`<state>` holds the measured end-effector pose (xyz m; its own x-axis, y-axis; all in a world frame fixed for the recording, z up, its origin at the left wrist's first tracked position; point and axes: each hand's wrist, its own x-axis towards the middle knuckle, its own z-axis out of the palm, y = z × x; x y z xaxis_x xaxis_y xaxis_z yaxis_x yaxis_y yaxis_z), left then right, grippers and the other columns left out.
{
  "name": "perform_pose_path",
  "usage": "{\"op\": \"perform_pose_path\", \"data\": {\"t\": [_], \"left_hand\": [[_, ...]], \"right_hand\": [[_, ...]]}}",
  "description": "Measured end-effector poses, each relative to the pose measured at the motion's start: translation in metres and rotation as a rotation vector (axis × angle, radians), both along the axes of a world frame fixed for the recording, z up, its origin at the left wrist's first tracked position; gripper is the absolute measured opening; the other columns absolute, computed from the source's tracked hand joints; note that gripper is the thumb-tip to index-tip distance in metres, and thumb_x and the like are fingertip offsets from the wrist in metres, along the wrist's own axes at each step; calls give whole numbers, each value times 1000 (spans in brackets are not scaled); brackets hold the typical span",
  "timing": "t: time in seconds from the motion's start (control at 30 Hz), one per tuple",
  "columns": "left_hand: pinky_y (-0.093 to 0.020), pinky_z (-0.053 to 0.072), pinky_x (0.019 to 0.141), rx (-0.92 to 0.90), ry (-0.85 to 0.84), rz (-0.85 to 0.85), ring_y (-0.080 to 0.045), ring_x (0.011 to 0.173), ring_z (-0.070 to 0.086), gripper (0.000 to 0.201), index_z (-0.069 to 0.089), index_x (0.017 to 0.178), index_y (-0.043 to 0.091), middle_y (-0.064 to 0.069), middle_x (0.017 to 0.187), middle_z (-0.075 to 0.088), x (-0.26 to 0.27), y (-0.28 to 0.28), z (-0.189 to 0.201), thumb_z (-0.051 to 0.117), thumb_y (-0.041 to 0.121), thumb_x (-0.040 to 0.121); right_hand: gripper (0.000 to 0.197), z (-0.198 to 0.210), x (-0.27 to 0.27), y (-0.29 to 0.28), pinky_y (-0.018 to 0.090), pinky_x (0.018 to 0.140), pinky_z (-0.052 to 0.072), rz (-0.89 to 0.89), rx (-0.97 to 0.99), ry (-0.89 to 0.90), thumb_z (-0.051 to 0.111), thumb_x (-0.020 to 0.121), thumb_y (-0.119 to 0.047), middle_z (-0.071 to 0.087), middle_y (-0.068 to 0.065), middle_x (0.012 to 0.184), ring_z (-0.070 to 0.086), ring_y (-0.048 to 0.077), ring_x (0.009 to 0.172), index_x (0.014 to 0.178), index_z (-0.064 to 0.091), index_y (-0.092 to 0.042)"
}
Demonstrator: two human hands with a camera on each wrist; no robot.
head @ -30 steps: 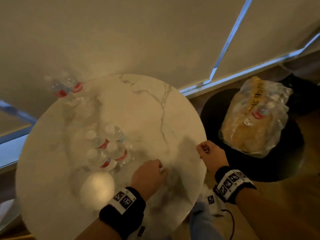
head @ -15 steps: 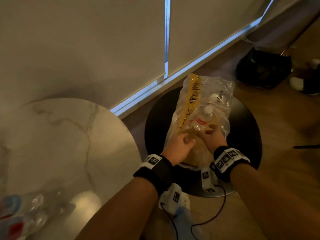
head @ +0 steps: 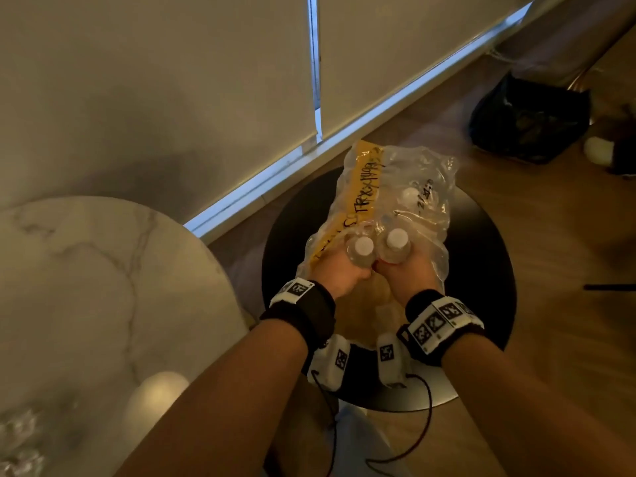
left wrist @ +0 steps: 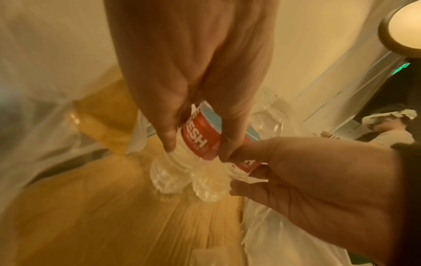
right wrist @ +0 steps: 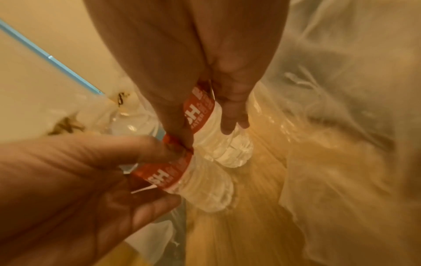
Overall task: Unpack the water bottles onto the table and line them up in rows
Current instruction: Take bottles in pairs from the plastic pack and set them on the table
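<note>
Left hand (head: 339, 275) and right hand (head: 409, 275) each wrap fingers around one upright bottle, left bottle (head: 361, 253) and right bottle (head: 395, 247), caps up, long axes vertical.

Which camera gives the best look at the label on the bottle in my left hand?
Left wrist: the bottle's red label faces it, letters readable. Right wrist shows it partly. Head shows only the cap.

Clear ribbed plastic bottles (head: 361, 254), crinkly glossy plastic wrap (head: 413, 187), polished marble-look table (head: 86, 287), seemingly wooden floor (head: 557, 235).
</note>
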<state>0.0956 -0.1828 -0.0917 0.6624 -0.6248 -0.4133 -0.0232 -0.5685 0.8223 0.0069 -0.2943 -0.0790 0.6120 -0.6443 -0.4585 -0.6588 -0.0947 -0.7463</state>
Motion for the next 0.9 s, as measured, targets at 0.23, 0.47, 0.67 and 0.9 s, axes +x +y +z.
{"op": "perform_pose_path", "data": {"t": [0.23,0.47,0.67,0.9], "left_hand": [[-34,42,110,-42,70,-132,-9,128,52,74,48,136,36,13,137,57,-26,68,40,86,33,72],[-28,51,100,-211,0,41,0,112,62,58,56,123,37,10,121,67,-81,208,95,86,39,74],[-41,56,94,-162,-35,316,-6,111,62,59,57,120,37,9,118,65,-146,376,97,86,47,69],[-37,56,97,-43,-87,618,2,109,63,63,60,121,38,15,119,65,-200,560,86,90,39,66]], "right_hand": [[69,35,-35,21,49,106,42,159,60,-142,84,69,-20,63,-4,128,56,19,122,127,51,-36],[69,90,-61,126,43,100,48,454,61,-207,85,65,-28,67,-1,117,63,15,110,125,53,-21],[66,82,-90,281,38,99,49,657,126,-146,86,69,-27,67,-8,119,62,13,112,125,51,-37],[58,65,-95,470,9,72,43,824,185,-91,82,72,-26,67,-9,107,63,14,98,121,51,-32]]}}
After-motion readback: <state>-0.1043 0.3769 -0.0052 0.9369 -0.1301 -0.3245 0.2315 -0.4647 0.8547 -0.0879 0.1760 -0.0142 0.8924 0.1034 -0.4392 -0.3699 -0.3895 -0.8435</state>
